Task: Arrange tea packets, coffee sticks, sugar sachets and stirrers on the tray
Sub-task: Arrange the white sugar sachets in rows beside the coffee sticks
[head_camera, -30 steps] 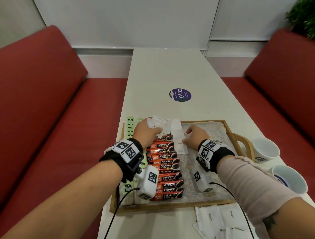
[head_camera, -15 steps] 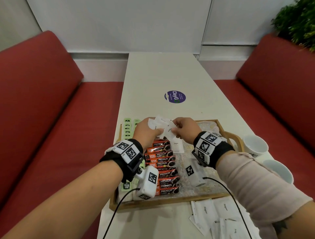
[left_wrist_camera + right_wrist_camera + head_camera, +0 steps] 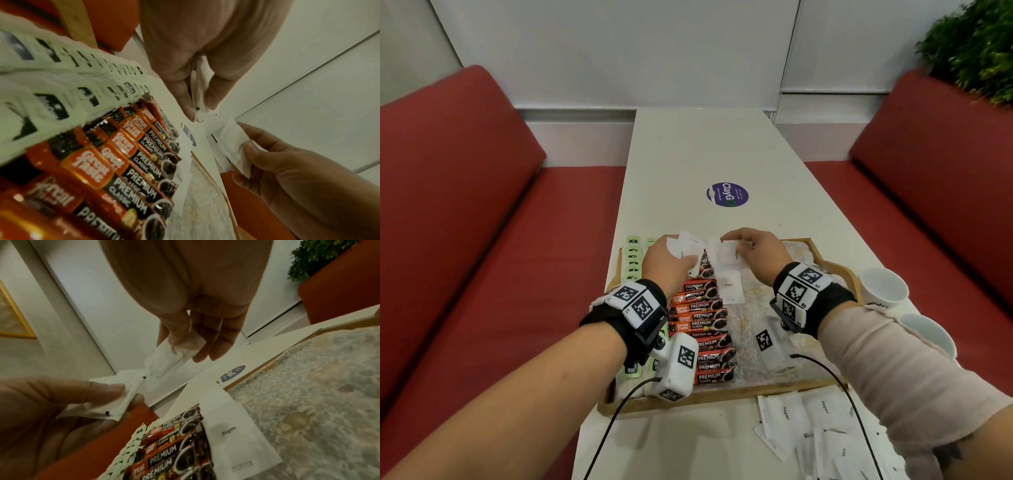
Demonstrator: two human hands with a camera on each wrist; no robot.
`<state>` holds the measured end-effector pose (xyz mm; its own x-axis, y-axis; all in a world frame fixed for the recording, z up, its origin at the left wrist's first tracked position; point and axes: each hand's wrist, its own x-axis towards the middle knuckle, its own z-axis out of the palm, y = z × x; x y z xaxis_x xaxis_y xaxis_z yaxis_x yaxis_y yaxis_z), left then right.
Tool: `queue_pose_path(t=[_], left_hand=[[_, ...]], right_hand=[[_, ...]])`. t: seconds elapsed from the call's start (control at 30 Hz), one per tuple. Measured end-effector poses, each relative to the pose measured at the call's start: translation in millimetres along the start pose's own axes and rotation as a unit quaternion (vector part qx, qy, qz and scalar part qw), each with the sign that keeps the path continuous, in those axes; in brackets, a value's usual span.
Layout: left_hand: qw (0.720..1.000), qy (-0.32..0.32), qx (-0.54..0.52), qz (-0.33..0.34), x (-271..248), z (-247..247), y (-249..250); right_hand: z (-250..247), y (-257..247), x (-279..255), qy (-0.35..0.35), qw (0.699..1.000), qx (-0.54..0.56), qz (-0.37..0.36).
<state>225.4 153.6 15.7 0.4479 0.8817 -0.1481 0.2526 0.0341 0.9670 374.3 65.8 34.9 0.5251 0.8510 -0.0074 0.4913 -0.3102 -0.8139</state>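
Since a moment ago, the right hand (image 3: 755, 255) has lifted off the tray and now pinches a single sugar sachet (image 3: 729, 255) just beside the bunch of sachets (image 3: 683, 248) gripped in the left hand (image 3: 666, 262), both held above the far end of the wooden tray (image 3: 722, 395).

Seen from the head camera, coffee sticks (image 3: 702, 329) lie in a column down the tray, green tea packets (image 3: 633, 258) line its left edge, and one sugar sachet (image 3: 730, 287) lies flat beside the sticks. More sachets (image 3: 822, 431) are scattered on the white table (image 3: 705, 154) (near edge, outside the tray), with two white cups (image 3: 883, 286) to the right.

From the left wrist, thumb and fingers (image 3: 185, 97) clamp the bunch on edge above the sticks (image 3: 131, 162).

From the right wrist, thumb and fingertips (image 3: 216, 347) nip the sachet (image 3: 176, 353) by one end.
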Motion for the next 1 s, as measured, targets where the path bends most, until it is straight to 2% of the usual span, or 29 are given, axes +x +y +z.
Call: queue_pose_path(t=[0.2,0.4,0.53,0.67,0.77,0.87,1.0], left_hand=[[0.998,-0.061,0.025,0.02,10,10,-7],[0.993,-0.085,-0.067,-0.049,-11,16,18],[0.99,-0.127,-0.061,-0.017,-15,13,17],[0.994,-0.085,-0.068,0.003,-11,13,15],[0.995,-0.048,-0.089,0.007,-8,13,17],[0.995,-0.054,-0.089,0.006,-7,14,16],[0.995,-0.05,-0.083,-0.003,-5,15,13]], right_hand=[[1,-4,4,-0.026,0.999,-0.019,-0.032],[-1,-5,7,-0.031,0.996,-0.072,-0.039],[-2,-7,10,-0.022,0.998,-0.045,-0.031],[1,-3,10,0.002,1.0,0.004,0.012],[3,0,6,-0.045,0.997,0.031,0.057],[3,2,2,-0.075,0.988,0.107,0.083],[2,4,5,-0.038,0.982,0.154,0.106]])
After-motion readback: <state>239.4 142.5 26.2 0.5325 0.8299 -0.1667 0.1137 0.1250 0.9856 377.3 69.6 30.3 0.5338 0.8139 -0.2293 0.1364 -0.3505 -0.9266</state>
